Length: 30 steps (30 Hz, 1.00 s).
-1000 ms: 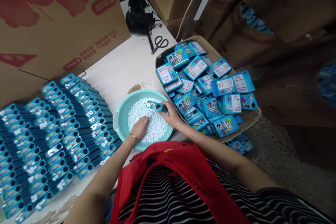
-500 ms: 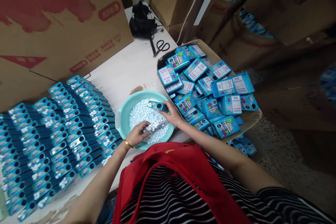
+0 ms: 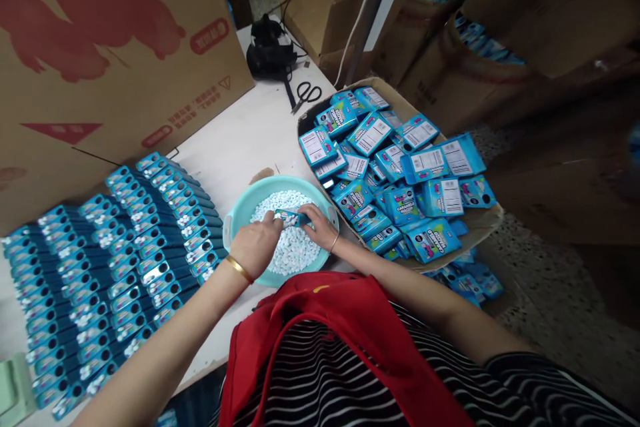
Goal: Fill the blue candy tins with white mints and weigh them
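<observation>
A teal basin (image 3: 240, 210) full of small white tablets (image 3: 293, 250) sits on the white table in front of me. My right hand (image 3: 317, 227) holds a small blue box (image 3: 293, 217) flat over the basin. My left hand (image 3: 257, 247), with a gold bangle on the wrist, is closed and meets the box's left end; white tablets show at the box's opening. Whether the left hand still holds tablets is hidden by the fingers.
Rows of filled blue boxes (image 3: 115, 260) cover the table's left side. A cardboard tray (image 3: 480, 230) heaped with flat blue boxes stands at the right. Scissors (image 3: 306, 93) and a black device (image 3: 270, 50) lie at the back. A large carton (image 3: 115, 47) leans behind.
My left hand rose out of the tablets with a pinch of them and came up to the box. My right hand drew the box a little toward me.
</observation>
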Available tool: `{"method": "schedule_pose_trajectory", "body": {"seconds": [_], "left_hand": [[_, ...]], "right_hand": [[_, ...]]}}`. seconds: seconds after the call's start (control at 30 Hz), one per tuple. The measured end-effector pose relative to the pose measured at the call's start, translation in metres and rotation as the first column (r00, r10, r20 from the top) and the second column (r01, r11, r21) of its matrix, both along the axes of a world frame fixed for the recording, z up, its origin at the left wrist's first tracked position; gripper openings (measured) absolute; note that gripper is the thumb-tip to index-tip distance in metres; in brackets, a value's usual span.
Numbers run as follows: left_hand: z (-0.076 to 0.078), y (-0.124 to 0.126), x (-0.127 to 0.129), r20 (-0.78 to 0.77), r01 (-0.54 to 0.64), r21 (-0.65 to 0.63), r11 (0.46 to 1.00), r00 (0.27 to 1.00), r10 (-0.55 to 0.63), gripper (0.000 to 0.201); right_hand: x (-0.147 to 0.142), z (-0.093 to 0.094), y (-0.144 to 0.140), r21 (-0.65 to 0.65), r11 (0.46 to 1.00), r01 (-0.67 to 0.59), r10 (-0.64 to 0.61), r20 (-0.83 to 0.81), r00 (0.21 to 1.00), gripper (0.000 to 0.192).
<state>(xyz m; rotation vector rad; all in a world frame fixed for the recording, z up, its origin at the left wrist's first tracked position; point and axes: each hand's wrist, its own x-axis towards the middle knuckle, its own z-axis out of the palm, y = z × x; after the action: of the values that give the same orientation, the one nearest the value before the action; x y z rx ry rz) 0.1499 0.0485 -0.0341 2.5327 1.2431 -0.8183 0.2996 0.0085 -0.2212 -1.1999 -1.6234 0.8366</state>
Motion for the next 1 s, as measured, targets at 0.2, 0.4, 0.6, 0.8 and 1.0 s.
{"method": "schedule_pose_trajectory", "body": {"seconds": [0.2,0.4,0.6,0.8,1.0], "left_hand": [[0.015,0.001,-0.008,0.068,-0.048,0.05,0.998,0.997,0.045,0.026],[-0.059,0.02,-0.066,0.188,-0.336,0.078,0.938,0.929,0.318,0.026],[-0.152,-0.015,-0.047,0.286,-0.289,-0.236,0.928,0.892,0.351,0.026],[-0.164,-0.035,-0.039,0.431,-0.213,-0.42,0.882,0.809,0.4,0.025],[-0.111,-0.02,-0.075,0.582,-0.194,-0.515,0.835,0.636,0.507,0.03]], "right_hand": [[0.0,-0.002,0.0,-0.015,1.0,0.02,-0.02,-0.046,0.999,0.031],[0.004,0.004,0.004,-0.06,0.989,0.132,-0.136,-0.064,0.989,0.027],[0.006,0.007,0.009,-0.118,0.973,0.196,-0.202,-0.035,0.979,0.027],[0.008,0.003,0.012,-0.148,0.967,0.207,-0.213,-0.023,0.977,0.026],[0.01,-0.002,0.01,-0.139,0.974,0.18,-0.186,-0.032,0.982,0.025]]}}
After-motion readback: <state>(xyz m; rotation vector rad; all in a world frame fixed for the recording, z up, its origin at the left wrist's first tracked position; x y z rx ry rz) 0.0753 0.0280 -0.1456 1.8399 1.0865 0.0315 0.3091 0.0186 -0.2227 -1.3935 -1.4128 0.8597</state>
